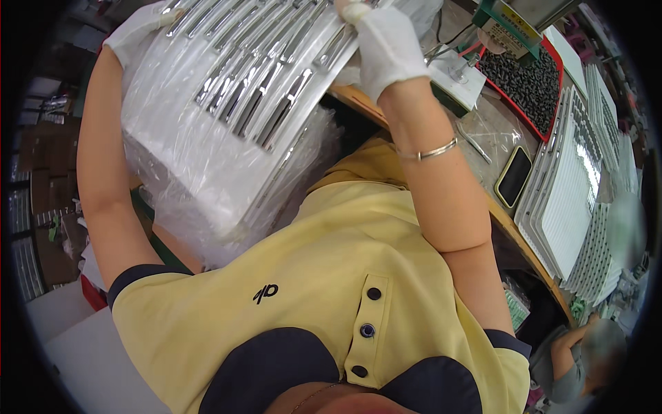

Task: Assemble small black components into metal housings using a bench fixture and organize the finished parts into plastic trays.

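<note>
A white tray (321, 84) carries rows of shiny chrome bar-shaped parts (265, 86). My left hand (141, 33), in a white glove, is closed on the tray's far left edge. At its far right edge my right hand (392, 50), gloved too with bare fingertips showing, grips the tray; part of those fingers is cut off by the top of the picture. Under and on the near side of the tray lies a white stack wrapped in clear plastic film (186, 165). How far down the stack reaches is hidden.
Right of me, a wooden-edged workbench (507, 224) holds a green bench press (507, 31), a red tray (560, 76) of small black parts, a phone (514, 177) and stacked white trays (562, 200). Another person (572, 359) sits at the lower right.
</note>
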Action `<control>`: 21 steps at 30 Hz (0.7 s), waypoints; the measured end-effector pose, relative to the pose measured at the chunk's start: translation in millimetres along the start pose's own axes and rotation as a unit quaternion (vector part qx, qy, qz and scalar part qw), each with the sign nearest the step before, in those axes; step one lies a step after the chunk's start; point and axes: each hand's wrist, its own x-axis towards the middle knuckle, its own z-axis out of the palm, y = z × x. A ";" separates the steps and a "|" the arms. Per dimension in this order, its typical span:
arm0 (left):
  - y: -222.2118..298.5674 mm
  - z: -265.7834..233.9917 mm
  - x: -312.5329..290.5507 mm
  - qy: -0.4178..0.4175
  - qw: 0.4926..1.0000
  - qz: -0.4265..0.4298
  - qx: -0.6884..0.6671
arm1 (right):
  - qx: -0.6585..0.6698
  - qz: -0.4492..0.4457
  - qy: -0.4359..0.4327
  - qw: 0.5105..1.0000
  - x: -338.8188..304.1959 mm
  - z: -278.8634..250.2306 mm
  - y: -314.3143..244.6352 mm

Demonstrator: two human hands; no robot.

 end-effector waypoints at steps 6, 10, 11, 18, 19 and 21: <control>-26.5 2.1 -91.4 0.080 0.997 -0.001 -0.022 | 0.492 0.308 -0.051 0.813 -42.9 3.6 -84.2; -58.3 -8.2 -159.3 0.120 0.991 -0.066 0.009 | 0.526 0.251 -0.070 0.810 -67.3 53.1 -113.0; -64.6 -5.1 -172.6 0.136 0.987 -0.083 -0.016 | 0.525 0.249 -0.071 0.811 -74.3 65.0 -117.4; -130.0 -5.4 -220.1 0.155 0.974 -0.138 0.085 | 0.537 0.315 -0.152 0.768 -109.1 92.6 -144.5; -133.0 3.1 -220.8 0.161 0.974 -0.129 0.093 | 0.537 0.318 -0.151 0.767 -115.7 106.8 -141.8; -147.2 9.2 -218.4 0.167 0.958 -0.134 0.193 | 0.500 0.346 -0.169 0.776 -127.2 129.3 -136.9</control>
